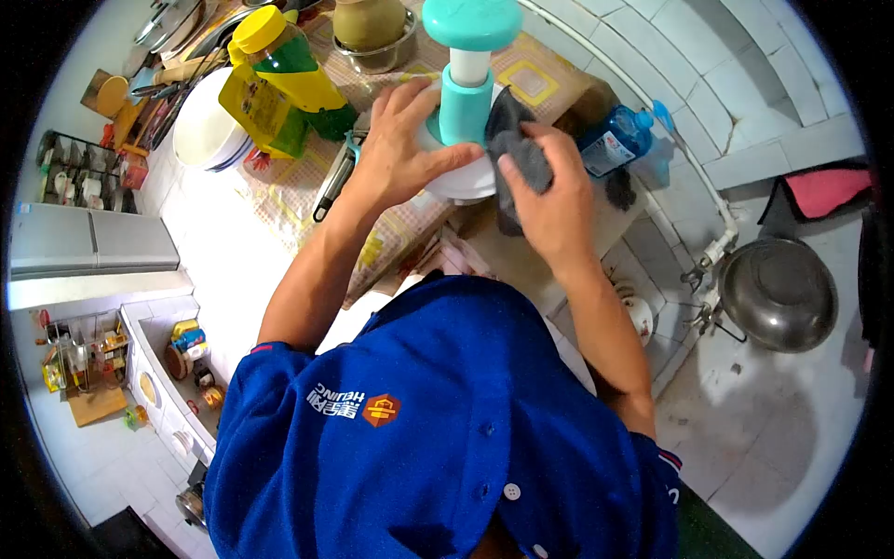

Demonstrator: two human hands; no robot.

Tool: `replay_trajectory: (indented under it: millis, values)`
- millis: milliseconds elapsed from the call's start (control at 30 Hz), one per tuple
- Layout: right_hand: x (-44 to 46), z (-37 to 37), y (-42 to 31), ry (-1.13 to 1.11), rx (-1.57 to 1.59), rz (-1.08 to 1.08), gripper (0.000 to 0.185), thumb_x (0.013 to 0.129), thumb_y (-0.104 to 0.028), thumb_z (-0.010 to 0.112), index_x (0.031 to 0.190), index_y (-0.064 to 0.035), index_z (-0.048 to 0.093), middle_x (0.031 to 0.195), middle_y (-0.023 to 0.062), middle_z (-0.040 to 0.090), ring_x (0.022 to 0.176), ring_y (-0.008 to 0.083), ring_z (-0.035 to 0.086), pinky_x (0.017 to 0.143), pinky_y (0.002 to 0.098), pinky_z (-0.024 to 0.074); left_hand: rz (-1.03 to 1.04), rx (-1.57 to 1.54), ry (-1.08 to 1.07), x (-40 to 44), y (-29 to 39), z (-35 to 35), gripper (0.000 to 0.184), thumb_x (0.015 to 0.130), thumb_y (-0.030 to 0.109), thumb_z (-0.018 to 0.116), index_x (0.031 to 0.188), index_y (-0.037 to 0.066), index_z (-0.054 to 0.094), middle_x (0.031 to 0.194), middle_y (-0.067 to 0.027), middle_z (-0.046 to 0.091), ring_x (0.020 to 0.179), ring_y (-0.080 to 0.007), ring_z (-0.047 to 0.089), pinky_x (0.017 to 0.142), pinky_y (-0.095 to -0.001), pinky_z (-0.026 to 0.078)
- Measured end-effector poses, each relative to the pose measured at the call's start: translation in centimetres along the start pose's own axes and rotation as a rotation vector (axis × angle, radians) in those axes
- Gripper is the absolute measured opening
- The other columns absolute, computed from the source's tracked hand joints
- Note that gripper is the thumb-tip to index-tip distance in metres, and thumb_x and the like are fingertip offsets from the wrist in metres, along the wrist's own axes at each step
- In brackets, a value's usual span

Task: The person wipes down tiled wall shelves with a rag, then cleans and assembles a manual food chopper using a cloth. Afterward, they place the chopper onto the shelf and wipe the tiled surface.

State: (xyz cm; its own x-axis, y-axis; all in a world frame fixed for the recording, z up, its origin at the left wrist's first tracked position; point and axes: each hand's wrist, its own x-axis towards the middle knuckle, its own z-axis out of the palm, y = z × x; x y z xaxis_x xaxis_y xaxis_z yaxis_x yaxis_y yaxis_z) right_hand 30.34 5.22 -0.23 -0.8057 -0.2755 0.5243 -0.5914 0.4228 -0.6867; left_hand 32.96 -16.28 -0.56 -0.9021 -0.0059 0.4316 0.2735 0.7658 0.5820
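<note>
A teal and white device (466, 107) with a wide round knob on top of a short column stands on the table; it looks like a hand-press food chopper. My left hand (396, 149) grips its white body from the left, thumb across the front and fingers behind. In my right hand (556, 191) is a dark grey cloth (521, 163), pressed against the right side of the white body. Just left of my left wrist lies a peeler-like tool with a black handle (333, 189).
Left of the device stand a yellow-capped green bottle (279, 70), a yellow packet (256, 112) and a white bucket (207, 126). A clay pot (368, 23) sits behind. On the right are a blue bottle (616, 140), a wall pipe (694, 168) and a metal basin (780, 293).
</note>
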Motion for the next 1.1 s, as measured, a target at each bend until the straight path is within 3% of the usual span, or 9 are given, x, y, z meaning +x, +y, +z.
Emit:
replay_trajectory:
  millis: [33,100,233,300,567,667,900,1000,1100]
  values:
    - [0.3,0.3,1.0,0.042,0.023,0.026,0.037,0.082,-0.017,0.075,0.114,-0.0027,0.063,0.111,0.0164,0.066,0.101,0.0306,0.064,0.09,0.038,0.0492,-0.001,0.007,0.005,0.0,0.2,0.1,0.072,0.071,0.047,0.081,0.128,0.008,0.061,0.137,-0.0243,0.049,0.126,-0.0444,0.043,0.107,-0.0507,0.037]
    - [0.9,-0.5,2.0,-0.008,0.29,0.496,0.036,0.084,-0.017,0.075,0.113,-0.0016,0.063,0.11,0.0146,0.067,0.097,0.0236,0.065,0.087,0.0349,0.0499,0.003,0.02,0.019,0.0,0.2,0.1,0.072,0.071,0.047,0.082,0.128,0.008,0.061,0.137,-0.0242,0.049,0.125,-0.0446,0.043,0.106,-0.0507,0.037]
    - [-0.7,-1.1,1.5,0.148,0.239,0.274,0.038,0.083,-0.017,0.077,0.115,-0.0025,0.063,0.109,0.0131,0.068,0.096,0.0213,0.065,0.085,0.0337,0.0507,0.024,0.022,0.053,0.1,-0.3,0.2,0.071,0.071,0.047,0.081,0.128,0.008,0.061,0.137,-0.0242,0.049,0.126,-0.0446,0.043,0.105,-0.0507,0.039]
    - [-1.3,-1.2,0.7,-0.046,0.069,0.112,0.043,0.08,-0.014,0.078,0.118,-0.0026,0.062,0.116,0.0137,0.066,0.105,0.0235,0.065,0.09,0.0345,0.0498,0.038,0.023,0.058,-0.2,-0.5,0.2,0.072,0.071,0.048,0.081,0.127,0.008,0.061,0.137,-0.0241,0.049,0.126,-0.0447,0.043,0.105,-0.0506,0.039]
    - [-0.5,-2.9,0.0,-0.189,-0.015,-0.104,0.052,0.072,-0.003,0.08,0.121,-0.004,0.062,0.113,0.0151,0.065,0.103,0.0319,0.064,0.089,0.0361,0.0511,0.02,0.052,0.033,-0.1,-0.4,0.2,0.066,0.076,0.045,0.078,0.127,0.007,0.061,0.135,-0.0194,0.052,0.124,-0.0409,0.045,0.106,-0.0496,0.036]
    - [-0.2,-2.8,0.1,-0.211,-0.039,-0.077,0.051,0.071,-0.002,0.079,0.12,-0.0049,0.062,0.112,0.0144,0.066,0.102,0.0326,0.064,0.088,0.0363,0.0516,0.027,0.071,0.033,0.0,-0.5,0.2,0.072,0.072,0.05,0.079,0.127,0.008,0.061,0.138,-0.0245,0.048,0.126,-0.0462,0.043,0.105,-0.051,0.039]
    - [-0.4,-2.3,2.2,-0.168,0.122,-0.029,0.045,0.073,-0.001,0.078,0.117,-0.0045,0.064,0.108,0.0116,0.069,0.097,0.0262,0.066,0.085,0.0348,0.0519,0.01,0.089,0.044,-0.1,0.1,0.4,0.066,0.077,0.046,0.076,0.128,0.007,0.06,0.136,-0.0208,0.051,0.126,-0.0411,0.044,0.107,-0.0504,0.035]
    - [-0.6,-2.9,3.9,0.165,0.864,0.579,0.033,0.08,-0.003,0.074,0.112,-0.001,0.066,0.103,0.0056,0.069,0.09,0.0176,0.065,0.083,0.0309,0.0516,-0.015,0.066,0.015,0.0,0.3,0.3,0.066,0.077,0.045,0.077,0.129,0.007,0.06,0.137,-0.0208,0.05,0.127,-0.0415,0.043,0.108,-0.0502,0.034]
    - [-1.4,-4.9,5.7,0.324,0.863,0.746,0.027,0.08,-0.007,0.068,0.106,-0.0002,0.067,0.097,0.0061,0.069,0.084,0.0163,0.064,0.076,0.0302,0.0513,-0.005,0.075,0.035,0.1,-0.1,0.6,0.072,0.075,0.052,0.076,0.128,0.006,0.061,0.136,-0.025,0.05,0.126,-0.045,0.043,0.105,-0.0518,0.038]
